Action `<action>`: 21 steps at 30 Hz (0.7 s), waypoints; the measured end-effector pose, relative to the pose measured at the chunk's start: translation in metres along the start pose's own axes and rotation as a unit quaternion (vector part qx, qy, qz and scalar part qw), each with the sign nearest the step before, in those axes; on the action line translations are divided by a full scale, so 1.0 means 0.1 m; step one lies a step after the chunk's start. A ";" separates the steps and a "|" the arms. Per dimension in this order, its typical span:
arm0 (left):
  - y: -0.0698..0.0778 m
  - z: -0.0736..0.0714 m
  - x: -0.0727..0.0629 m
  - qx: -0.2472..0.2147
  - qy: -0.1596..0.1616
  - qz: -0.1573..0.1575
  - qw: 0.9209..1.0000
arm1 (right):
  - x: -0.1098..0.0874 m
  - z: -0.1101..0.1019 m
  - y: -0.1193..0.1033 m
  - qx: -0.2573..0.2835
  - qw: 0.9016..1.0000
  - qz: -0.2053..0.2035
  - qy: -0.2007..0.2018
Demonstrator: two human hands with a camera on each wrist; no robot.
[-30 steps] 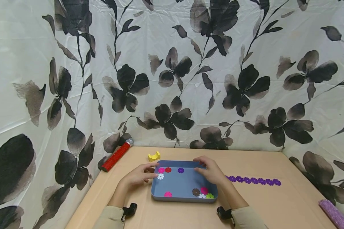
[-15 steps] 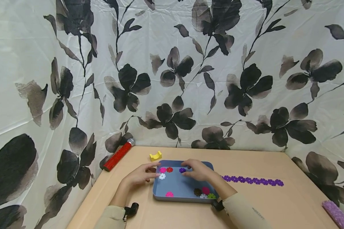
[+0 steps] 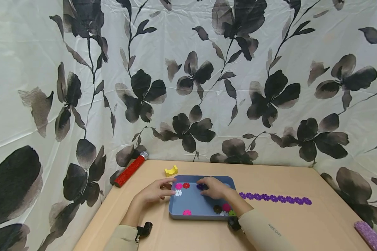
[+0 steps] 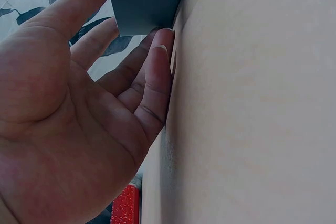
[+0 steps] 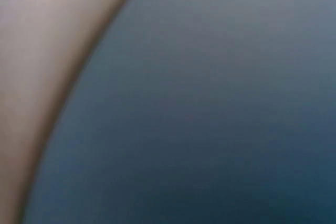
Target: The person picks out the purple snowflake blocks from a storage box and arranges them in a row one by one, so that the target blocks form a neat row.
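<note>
The blue-grey tray [image 3: 194, 205] sits on the table. My left hand [image 3: 151, 191] rests at its left side in the head view, with the thumb and a finger touching the rim; the left wrist view shows the other fingers loosely bent beside the tray wall [image 4: 147, 3]. My right hand [image 3: 216, 188] reaches into the tray, thumb and fingertips around a purple flower-shaped disc [image 3: 202, 187]. Pink [image 3: 178, 186], red [image 3: 186, 185] and white [image 3: 178, 192] flower discs lie near the left hand. The right wrist view is blurred.
A row of purple flower discs [image 3: 273, 198] lies right of the tray. Behind it stands a yellow curved piece [image 3: 171, 170]. A red glittery tube [image 3: 130, 171] lies at the far left, a purple glittery object [image 3: 371, 235] at the right edge. More discs [image 3: 186, 212] lie in the tray's near part.
My right hand has moved left from the tray's right side to the purple disc, and its fingers have closed around it. My left hand has stayed at the tray's left edge.
</note>
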State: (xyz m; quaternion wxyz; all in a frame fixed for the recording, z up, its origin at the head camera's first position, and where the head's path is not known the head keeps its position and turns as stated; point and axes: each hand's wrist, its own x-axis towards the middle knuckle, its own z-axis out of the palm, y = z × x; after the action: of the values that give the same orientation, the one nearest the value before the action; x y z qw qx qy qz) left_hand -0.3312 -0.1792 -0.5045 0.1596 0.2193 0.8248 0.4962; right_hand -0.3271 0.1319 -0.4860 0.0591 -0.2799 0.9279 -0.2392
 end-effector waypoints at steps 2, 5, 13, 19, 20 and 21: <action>0.00 0.00 0.00 -0.001 0.000 -0.002 1.000 | -0.01 0.01 0.00 -0.011 1.000 -0.007 0.008; -0.01 0.00 0.00 -0.006 0.002 -0.006 1.000 | -0.02 0.01 0.00 -0.011 1.000 -0.015 0.011; 0.01 0.00 -0.01 -0.013 0.002 -0.004 1.000 | -0.06 -0.02 -0.01 0.013 1.000 -0.016 0.005; 0.01 0.00 -0.01 -0.018 -0.001 -0.002 1.000 | -0.19 -0.08 -0.03 0.027 0.999 -0.017 0.003; 0.01 0.00 -0.01 -0.019 -0.001 -0.002 1.000 | -0.22 -0.10 -0.02 0.032 0.999 -0.018 0.007; 0.01 0.00 -0.01 -0.018 -0.001 -0.002 1.000 | -0.24 -0.11 -0.01 0.038 0.999 -0.018 0.014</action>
State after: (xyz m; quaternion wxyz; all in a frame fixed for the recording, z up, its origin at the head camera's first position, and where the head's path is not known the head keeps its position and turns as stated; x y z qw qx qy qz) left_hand -0.3302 -0.1791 -0.5036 0.1653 0.2150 0.8158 0.5108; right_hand -0.3087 0.1487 -0.4761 0.0520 -0.2904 0.9138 -0.2791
